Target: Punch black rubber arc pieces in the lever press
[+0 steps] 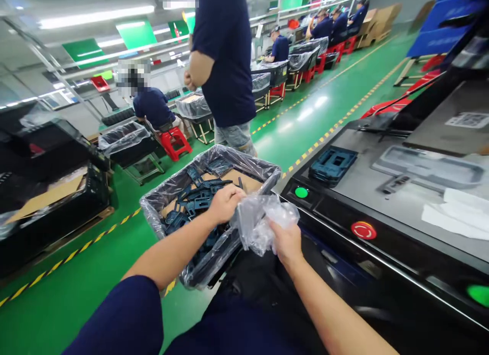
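Above the rim of the plastic-lined bin (151,210), a crumpled clear bag (256,223) is gripped in the person's right hand (288,242). The left hand (226,203), over the bin, has curled fingers at the bag's edge; whether they pinch it, I can't tell. Dark blue parts (199,204) lie inside the bin.

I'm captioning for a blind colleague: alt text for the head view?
A person's right hand grips crumpled clear plastic, with the left hand at its edge, beside a plastic-lined bin of dark blue parts. At right is a machine with a red button; another person stands beyond.
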### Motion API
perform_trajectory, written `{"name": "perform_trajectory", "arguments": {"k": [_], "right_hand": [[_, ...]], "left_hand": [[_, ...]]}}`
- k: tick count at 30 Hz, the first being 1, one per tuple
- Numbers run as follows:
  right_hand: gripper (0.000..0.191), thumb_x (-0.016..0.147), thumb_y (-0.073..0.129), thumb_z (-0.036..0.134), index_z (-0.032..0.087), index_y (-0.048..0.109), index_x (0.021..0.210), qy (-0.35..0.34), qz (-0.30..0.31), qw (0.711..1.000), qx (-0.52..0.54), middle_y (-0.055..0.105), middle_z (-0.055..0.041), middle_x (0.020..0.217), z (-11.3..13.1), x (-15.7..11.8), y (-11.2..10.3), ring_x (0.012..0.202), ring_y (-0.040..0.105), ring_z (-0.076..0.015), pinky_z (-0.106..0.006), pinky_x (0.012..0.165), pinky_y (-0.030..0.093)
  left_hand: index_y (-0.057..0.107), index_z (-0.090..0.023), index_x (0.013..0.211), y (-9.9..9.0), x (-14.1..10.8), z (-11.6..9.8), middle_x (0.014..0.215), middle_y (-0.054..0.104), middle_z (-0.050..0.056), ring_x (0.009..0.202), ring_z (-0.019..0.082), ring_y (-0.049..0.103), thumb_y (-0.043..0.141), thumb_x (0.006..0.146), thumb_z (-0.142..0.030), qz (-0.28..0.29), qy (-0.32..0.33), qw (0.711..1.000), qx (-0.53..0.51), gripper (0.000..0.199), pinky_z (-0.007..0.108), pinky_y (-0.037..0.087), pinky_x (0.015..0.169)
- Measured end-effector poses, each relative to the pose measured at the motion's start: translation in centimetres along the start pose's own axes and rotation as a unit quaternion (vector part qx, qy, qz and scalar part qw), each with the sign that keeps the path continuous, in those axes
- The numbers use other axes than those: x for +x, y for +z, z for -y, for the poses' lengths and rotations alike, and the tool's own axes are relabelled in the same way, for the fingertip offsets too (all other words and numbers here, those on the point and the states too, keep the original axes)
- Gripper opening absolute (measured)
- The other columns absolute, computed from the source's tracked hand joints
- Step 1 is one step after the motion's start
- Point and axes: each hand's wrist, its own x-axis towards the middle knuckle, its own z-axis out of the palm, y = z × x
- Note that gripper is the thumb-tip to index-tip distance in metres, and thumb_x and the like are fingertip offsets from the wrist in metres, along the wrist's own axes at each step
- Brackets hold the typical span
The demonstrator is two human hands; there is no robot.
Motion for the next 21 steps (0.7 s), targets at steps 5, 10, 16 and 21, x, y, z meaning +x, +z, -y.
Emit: {"name": "perform_trajectory", "arguments": {"k": [5,10,16,21], "right_hand": [[0.069,0.074,0.067,0.047,0.019,0.045,0.133,-0.011,0.124,0.975,0.185,0.060,-0.0130,0.129,4.8,-3.1,1.1,0.115,0.060,-0.0270,-0.042,0.096,0.049],[0.072,0.061,0.080,0.033,0.020,0.050,0.126,0.033,0.125,0.964,0.233,0.063,-0.0106,0.123,5.0,-4.7,-0.7,0.113,0.061,-0.0274,-0.043,0.099,0.047],[0.053,0.063,0.077,0.031,0.018,0.060,0.112,0.085,0.071,0.967,0.228,0.070,-0.0095,0.107,3.4,-5.6,-1.7,0.097,0.067,-0.0254,-0.045,0.092,0.051],[0.047,0.064,0.074,0.035,0.017,0.063,0.107,0.078,0.060,0.978,0.183,0.072,-0.0076,0.096,2.5,-5.6,-2.8,0.082,0.069,-0.0230,-0.039,0.076,0.055]], "left_hand": [[0.061,-0.017,0.073,7.7,-2.7,-0.1,0.064,0.056,-0.001,0.059,0.011,0.048,0.065,0.077,-0.035,-0.059,-0.179,0.950,-0.249,0.019,0.024,0.040,0.060],[0.059,-0.016,0.078,10.7,-5.1,-1.2,0.064,0.056,-0.001,0.056,0.010,0.050,0.074,0.070,-0.039,-0.020,-0.280,0.862,-0.422,0.029,0.023,0.041,0.059],[0.063,-0.010,0.078,9.6,-6.6,-2.4,0.069,0.062,0.003,0.062,0.011,0.057,0.086,0.054,-0.039,0.145,-0.257,0.821,-0.489,0.044,0.023,0.045,0.063],[0.063,-0.012,0.080,7.2,-4.9,-2.1,0.068,0.060,0.001,0.061,0.009,0.056,0.078,0.068,-0.030,0.023,-0.226,0.898,-0.378,0.026,0.021,0.045,0.060]]}}
